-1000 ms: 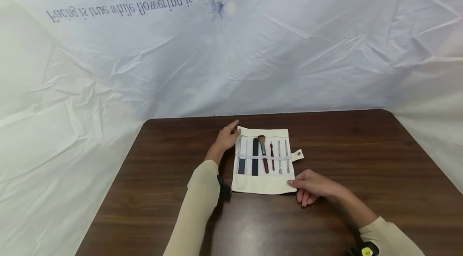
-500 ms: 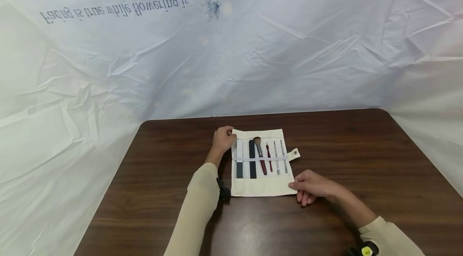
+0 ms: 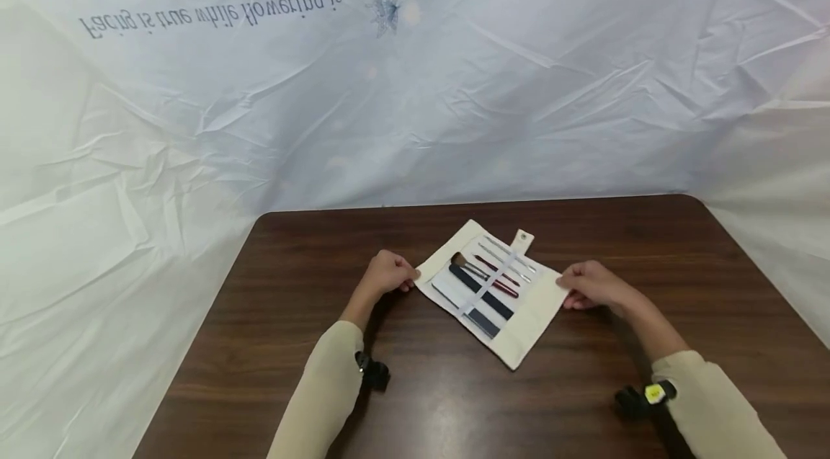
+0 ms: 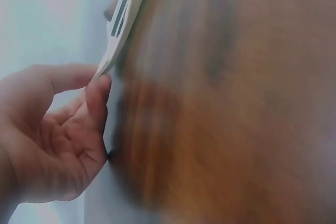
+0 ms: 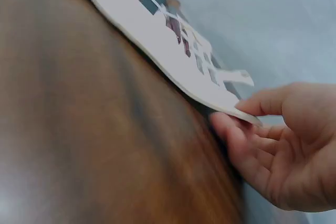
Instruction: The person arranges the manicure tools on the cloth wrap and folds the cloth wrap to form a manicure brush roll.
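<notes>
A cream fabric tool roll (image 3: pixel 533 321) lies unfolded and turned at a slant on the table. An elastic band across it holds a black file (image 3: pixel 481 292), a white-and-grey file (image 3: pixel 480 321), a brush with a red handle (image 3: pixel 506 290), a thin red stick (image 3: pixel 512 279) and slim metal tools (image 3: pixel 509 251). My left hand (image 3: pixel 387 274) pinches its left corner between thumb and fingers. At the opposite corner, my right hand (image 3: pixel 596 284) pinches the edge, thumb on top; the right wrist view shows the roll's rim (image 5: pixel 178 80) bending there.
The brown wooden table (image 3: pixel 272 344) reaches to a white printed sheet (image 3: pixel 454 120) hanging behind it. A snap strap (image 3: pixel 521 241) sticks out from the roll's far side. Dark wrist cameras sit on both sleeves (image 3: pixel 320 390).
The tool roll has turned counterclockwise, its strap swinging from the right to the far side. My right hand moved away from me and rightward; my left hand came nearer, keeping its corner.
</notes>
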### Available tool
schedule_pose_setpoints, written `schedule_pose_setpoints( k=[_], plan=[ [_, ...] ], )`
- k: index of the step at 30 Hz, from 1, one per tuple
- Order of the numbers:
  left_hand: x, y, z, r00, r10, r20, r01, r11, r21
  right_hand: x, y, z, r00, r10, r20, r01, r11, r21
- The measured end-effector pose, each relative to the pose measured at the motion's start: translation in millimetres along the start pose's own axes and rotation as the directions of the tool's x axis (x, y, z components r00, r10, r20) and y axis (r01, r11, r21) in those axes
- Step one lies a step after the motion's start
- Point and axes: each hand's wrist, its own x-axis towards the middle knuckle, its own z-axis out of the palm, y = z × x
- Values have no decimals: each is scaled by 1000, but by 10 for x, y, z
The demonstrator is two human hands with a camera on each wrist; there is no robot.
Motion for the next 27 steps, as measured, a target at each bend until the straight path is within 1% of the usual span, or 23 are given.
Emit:
schedule_pose_setpoints(
  k=[2,4,5,6,8,10,11,12,14,15,16,18,19,20,21,22,23,24,25,27],
  plan=[
    [-102,-31,-8,998,-26,58,26,1000,1,135,-22,-34,996,-14,-87,10,999,-43],
    [-200,-50,-5,991,-36,127,35,999,9,274,-52,-46,984,-39,-174,20,994,-107],
    [-243,-54,2,985,-33,168,31,999,17,339,-67,-48,975,-54,-214,24,990,-142],
    [-283,-55,12,977,-28,212,23,999,24,402,-81,-47,964,-69,-257,24,984,-174],
    [-351,-50,38,955,-7,297,-3,999,36,522,-110,-35,939,-106,-329,29,973,-229],
    [-405,-32,62,934,17,358,-39,998,55,616,-138,-11,915,-151,-374,52,964,-262],
    [-428,-19,71,927,26,375,-55,996,69,657,-151,3,905,-170,-390,64,961,-270],
    [-448,-4,78,924,30,382,-69,994,88,693,-161,18,897,-185,-401,75,959,-274],
    [-482,21,77,926,45,376,-106,984,144,736,-182,53,888,-210,-408,98,955,-280],
    [-497,36,74,930,52,365,-126,975,182,740,-188,67,887,-218,-407,107,954,-279],
    [-512,54,69,936,59,348,-147,961,233,735,-188,80,883,-227,-410,113,952,-283],
    [-539,91,61,952,95,291,-198,916,349,690,-173,103,868,-263,-421,133,941,-313],
    [-549,105,61,957,130,258,-229,888,400,650,-160,121,854,-298,-426,153,927,-342],
    [-558,118,62,958,176,226,-263,856,445,602,-144,143,833,-348,-431,183,907,-379],
    [-568,124,67,954,224,198,-293,826,481,544,-128,170,804,-407,-433,221,882,-417],
    [-576,124,74,945,272,180,-326,794,512,478,-109,204,770,-469,-431,259,849,-461],
    [-584,118,82,932,320,173,-362,768,529,405,-87,241,736,-534,-415,300,807,-508],
    [-588,101,94,914,362,182,-401,746,531,327,-60,282,704,-594,-390,341,763,-549],
    [-594,85,102,899,389,200,-433,722,540,244,-22,315,680,-643,-354,376,719,-584],
    [-602,35,105,874,418,248,-482,688,542,49,54,375,669,-691,-272,421,654,-629]
  ],
)
